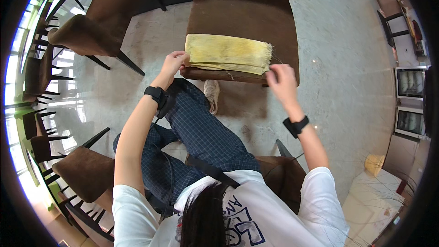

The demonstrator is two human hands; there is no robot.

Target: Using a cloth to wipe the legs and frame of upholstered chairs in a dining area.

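Note:
A folded yellow cloth (228,51) with a frayed right end lies near the front edge of a brown upholstered chair seat (240,13). At the cloth's left end, my left hand (174,63) pinches the lower left corner between thumb and fingers. My right hand (283,79) is by the lower right, frayed corner, slightly blurred, fingers bent; whether it grips any threads cannot be told. Loose threads stick out at the right end and hang over the seat's front edge. Both wrists wear black straps.
Brown chairs (82,36) with dark legs stand at the left, another (84,173) at the lower left. My legs in checked trousers (205,130) are below the seat, a light shoe (212,96) under its front edge. Two glass-fronted appliances (410,83) and a pale cabinet are at the far right.

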